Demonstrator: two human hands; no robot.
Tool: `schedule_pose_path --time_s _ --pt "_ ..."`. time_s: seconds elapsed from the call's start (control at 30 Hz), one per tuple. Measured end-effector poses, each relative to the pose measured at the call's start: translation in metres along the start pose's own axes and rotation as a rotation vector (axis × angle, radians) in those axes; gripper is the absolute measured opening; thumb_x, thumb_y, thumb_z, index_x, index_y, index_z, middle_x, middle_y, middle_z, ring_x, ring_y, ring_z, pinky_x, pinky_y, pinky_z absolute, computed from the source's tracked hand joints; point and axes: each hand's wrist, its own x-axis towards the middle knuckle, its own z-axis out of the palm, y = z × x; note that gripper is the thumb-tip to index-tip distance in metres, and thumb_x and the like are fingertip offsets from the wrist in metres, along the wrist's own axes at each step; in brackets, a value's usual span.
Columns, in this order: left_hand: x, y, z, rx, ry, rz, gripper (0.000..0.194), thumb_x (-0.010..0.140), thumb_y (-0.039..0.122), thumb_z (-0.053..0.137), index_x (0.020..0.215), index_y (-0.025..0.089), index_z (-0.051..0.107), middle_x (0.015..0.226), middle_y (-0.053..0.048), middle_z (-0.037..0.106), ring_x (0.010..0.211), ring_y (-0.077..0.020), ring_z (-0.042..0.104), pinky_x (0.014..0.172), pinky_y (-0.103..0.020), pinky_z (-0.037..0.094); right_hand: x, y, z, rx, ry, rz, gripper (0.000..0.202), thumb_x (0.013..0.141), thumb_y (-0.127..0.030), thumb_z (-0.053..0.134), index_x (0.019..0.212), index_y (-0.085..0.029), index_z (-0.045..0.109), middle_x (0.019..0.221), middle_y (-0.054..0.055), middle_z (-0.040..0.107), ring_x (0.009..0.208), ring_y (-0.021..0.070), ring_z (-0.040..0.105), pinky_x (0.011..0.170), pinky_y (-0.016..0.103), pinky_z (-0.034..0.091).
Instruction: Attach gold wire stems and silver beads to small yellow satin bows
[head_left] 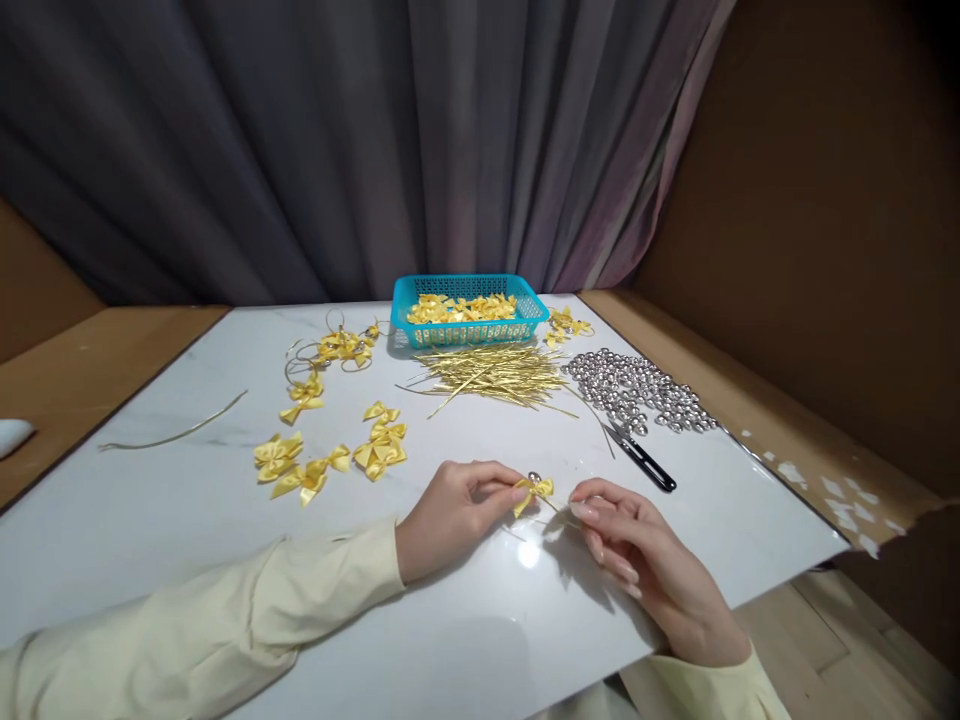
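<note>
Near the front of the white table, my left hand [469,510] pinches a yellow ribbon bow [535,493] between thumb and fingers. A small silver bell [534,477] sits at the bow's upper edge. From the bow a thin gold cord [552,507] runs right to my right hand [637,545], whose thumb and forefinger are closed on its end. The other fingers of that hand are loosely curled. Another thin strand shows below the bow, partly hidden by my left hand.
Behind my hands lie a pile of gold cords [491,375], a blue basket [469,338] of yellow bows and a heap of silver bells [637,388]. Black-handled thread snips [645,460] rest at right. Loose bows [304,470], corded bows [341,347] and one cord [187,430] lie left.
</note>
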Motion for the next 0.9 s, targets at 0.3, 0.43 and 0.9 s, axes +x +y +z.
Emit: schedule_pose_path --time_s 0.3,0.43,0.9 --pt "0.0061 0.0002 -0.0075 -0.12 -0.108 -0.107 0.025 0.07 0.034 0.065 0.077 0.01 0.066 0.079 -0.009 0.071 0.074 -0.0192 0.065 0.069 -0.027 0.048 -0.0013 0.0067 0.0041 -0.149 0.194 -0.237 0.026 0.069 -0.032 0.07 0.086 -0.015 0.06 0.069 0.005 0.067 0.07 0.0175 0.059 0.072 0.03 0.045" --pt "0.0058 -0.0013 -0.0081 -0.079 -0.142 -0.098 0.026 0.071 0.034 0.064 0.079 0.009 0.065 0.077 -0.01 0.071 0.073 -0.019 0.064 0.068 -0.027 0.047 -0.0025 0.0042 0.0058 -0.089 0.137 -0.188 0.025 0.07 -0.033 0.069 0.088 -0.016 0.063 0.076 0.006 0.07 0.078 0.0188 0.062 0.078 0.03 0.045" --pt "0.0078 0.0016 -0.009 -0.177 -0.104 -0.043 0.025 0.071 0.034 0.065 0.077 0.01 0.063 0.073 -0.007 0.07 0.067 -0.0167 0.063 0.069 -0.027 0.047 -0.0032 0.0049 0.0091 -0.299 0.106 -0.258 0.021 0.071 -0.035 0.067 0.081 -0.017 0.067 0.075 0.006 0.069 0.069 0.0174 0.06 0.064 0.028 0.047"
